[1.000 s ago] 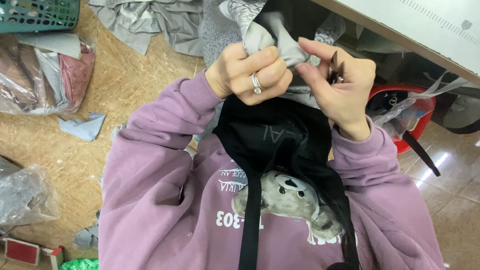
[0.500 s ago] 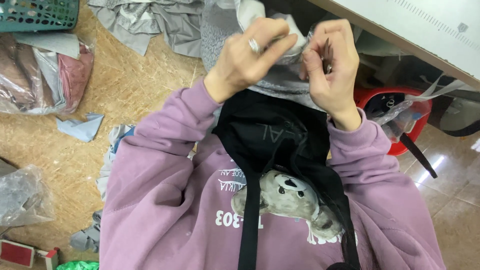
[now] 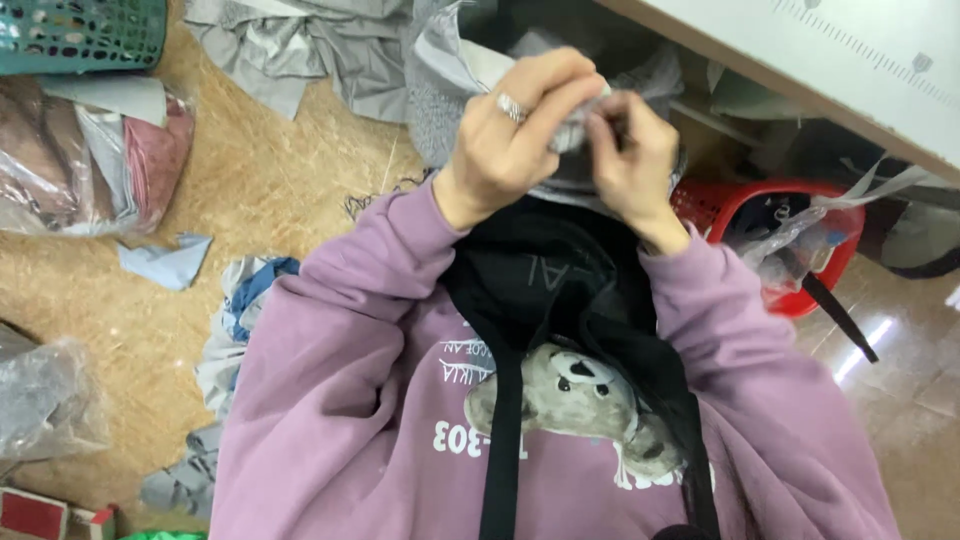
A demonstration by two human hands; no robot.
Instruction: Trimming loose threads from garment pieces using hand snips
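both hands pinched on a piece of grey fabric

the left hand (image 3: 510, 135), with a ring on one finger, was raised in front of the chest with its fingers curled shut around a bunched piece of grey fabric (image 3: 572, 130). the right hand (image 3: 630, 150) met it from the other side, thumb and fingertips pinched closed on the same fabric, so the two hands touched one another around it. most of the fabric was hidden behind the fingers; only a small pale grey fold showed between them. it was held up in the air, above the lap and just under the edge of the white table (image 3: 800, 60).

below the wrists a black bag (image 3: 560, 290) with long straps hung against the purple sweatshirt (image 3: 340, 400).

on the wooden floor (image 3: 270, 190) lay a heap of grey cloth pieces (image 3: 320, 40) near the top, a clear plastic bag of pinkish cloth (image 3: 90, 160) at the left, and a green basket (image 3: 80, 30) in the top left corner. a red basket (image 3: 780, 230) stood at the right, just beside the right forearm, with clear plastic draped over its rim.
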